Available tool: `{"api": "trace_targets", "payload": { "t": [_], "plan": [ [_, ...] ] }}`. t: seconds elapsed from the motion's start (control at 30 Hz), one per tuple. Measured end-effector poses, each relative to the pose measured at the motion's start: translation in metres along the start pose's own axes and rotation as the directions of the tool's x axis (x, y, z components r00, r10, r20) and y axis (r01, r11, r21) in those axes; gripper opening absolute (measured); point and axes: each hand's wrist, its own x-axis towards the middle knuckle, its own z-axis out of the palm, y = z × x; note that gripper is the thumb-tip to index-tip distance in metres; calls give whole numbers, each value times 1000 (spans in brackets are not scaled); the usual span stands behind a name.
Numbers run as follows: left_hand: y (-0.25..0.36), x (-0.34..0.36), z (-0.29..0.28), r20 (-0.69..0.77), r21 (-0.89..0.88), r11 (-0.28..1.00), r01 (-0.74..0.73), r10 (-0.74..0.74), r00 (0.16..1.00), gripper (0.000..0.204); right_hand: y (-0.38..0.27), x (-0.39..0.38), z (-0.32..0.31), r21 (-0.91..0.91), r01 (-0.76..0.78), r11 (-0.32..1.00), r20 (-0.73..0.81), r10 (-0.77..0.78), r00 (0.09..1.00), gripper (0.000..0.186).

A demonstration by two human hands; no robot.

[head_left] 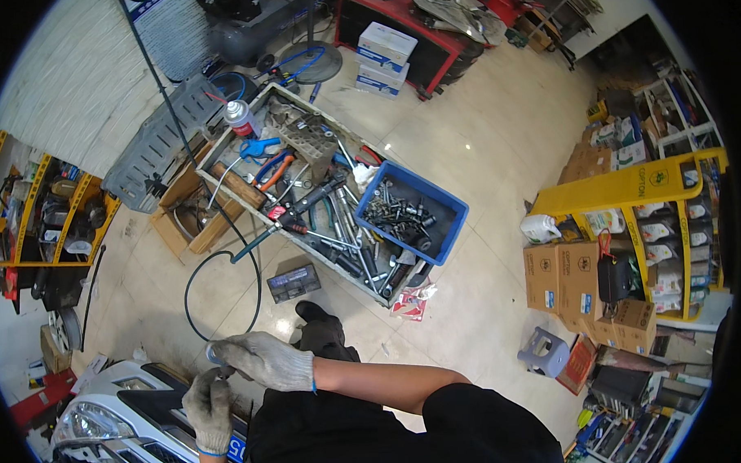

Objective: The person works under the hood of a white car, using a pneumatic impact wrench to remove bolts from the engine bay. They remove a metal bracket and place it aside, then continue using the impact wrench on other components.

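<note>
grip (269,361) narrow around small grey piece (212,353)

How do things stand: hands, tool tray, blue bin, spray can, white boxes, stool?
Left hand: gloved, fingers curled.
Right hand: gloved, fingers curled; grip unclear.
Tool tray: open, holding tools.
Blue bin: open, part-filled with metal pieces.
Spray can: upright.
White boxes: stacked.
Stool: upright.
</note>
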Motion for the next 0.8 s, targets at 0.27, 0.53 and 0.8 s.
{"api": "trace_targets", "payload": {
  "t": [0.27, 0.53, 0.8],
  "plan": [
    [56, -20, -22, -340, -57, 998, -27, 6, 940, 55, 18, 18, 30, -22, 461, 887, 337, -428, 839, 28],
    [74, -42, -75, -176, 38, 999, 32, -25, 984, 49, -41, 17, 38, 42, -51, 998, 682, 8, 732, 65],
    [84, -20, -61, -170, -236, 967, 95, -137, 976, 45, -36, 27, 15, -150, 421, 894, 354, -349, 867, 31]
  ]
}}
